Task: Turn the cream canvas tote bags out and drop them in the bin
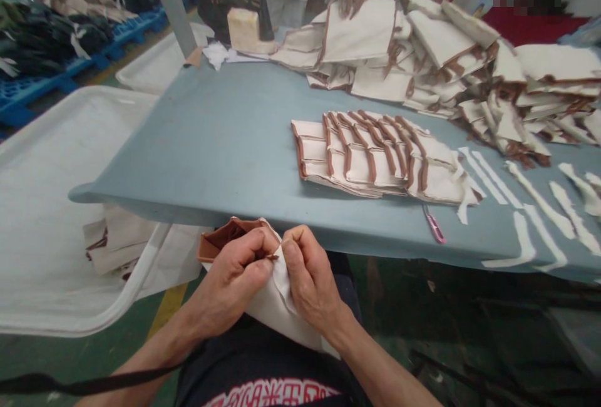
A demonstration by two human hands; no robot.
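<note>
A cream fabric bag (282, 322) with a brown lining and brown edge hangs between my hands, just in front of the table's near edge. My left hand (239, 275) pinches the brown edge at its rim, thumb and forefinger pressed together. Close beside it, my right hand (312, 275) is closed on the bag's cream edge, the fingertips nearly meeting the left ones. The bag's mouth opens toward the left, showing the brown inside. Its lower part rests near my lap and is partly hidden by both forearms.
On the blue-grey table (211, 138) lies an overlapping row of cream pieces with brown edges (361, 153). A pink-handled small tool (435, 226) and white fabric strips (521, 241) lie to the right. A large heap of cream pieces (359, 28) fills the back. Left stands a white tub (75, 325).
</note>
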